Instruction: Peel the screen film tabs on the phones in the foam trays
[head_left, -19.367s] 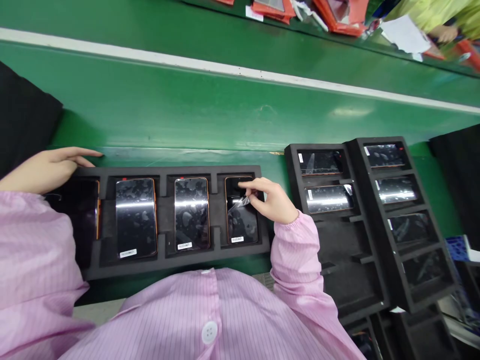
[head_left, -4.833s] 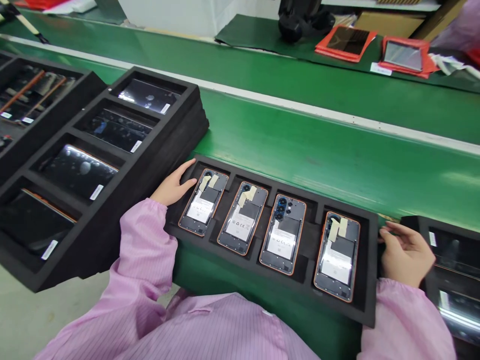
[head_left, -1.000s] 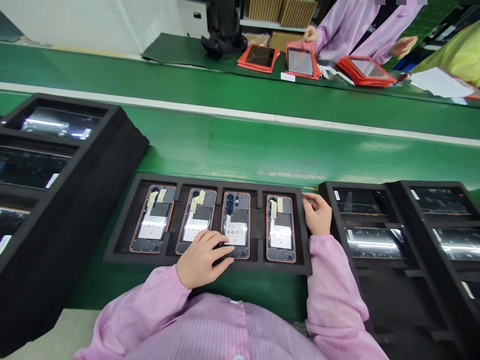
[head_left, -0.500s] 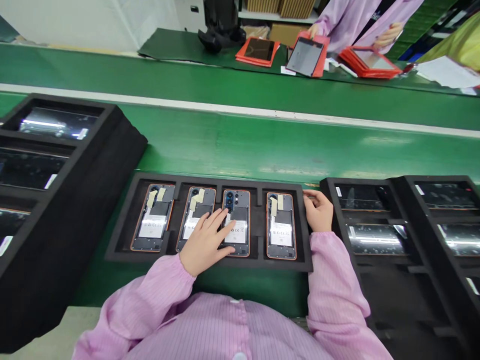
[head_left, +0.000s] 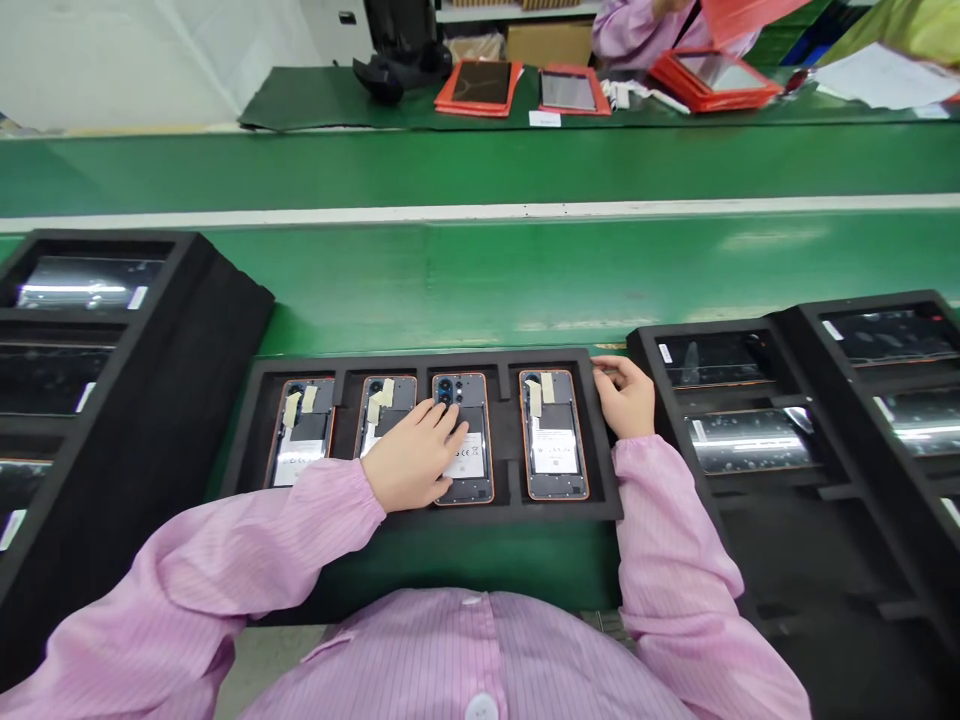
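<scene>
A black foam tray (head_left: 506, 440) lies in front of me with several opened phones in its slots, inner frames and white battery labels facing up. My left hand (head_left: 416, 450) is open, its fingers lying over the third phone from the left (head_left: 474, 468), whose camera lenses show. It partly covers the second phone (head_left: 390, 392). Strips of pale tape stick to this one, to the leftmost phone (head_left: 311, 425) and to the rightmost phone (head_left: 556, 415). At the tray's far right corner, my right hand (head_left: 627, 396) is closed on the edge, its fingers bent.
To the left rises a tall stack of black foam trays (head_left: 217, 330) holding phones; more phone trays (head_left: 750, 490) stand close on the right. A white line (head_left: 450, 214) crosses the green surface. Beyond are red-cased tablets (head_left: 480, 85), papers (head_left: 885, 75) and a co-worker's sleeve (head_left: 630, 35).
My left hand has shifted slightly, its fingers drawn closer together over the third phone. My right hand stays at the tray corner. The view has tilted, and the co-worker has lifted a red case.
</scene>
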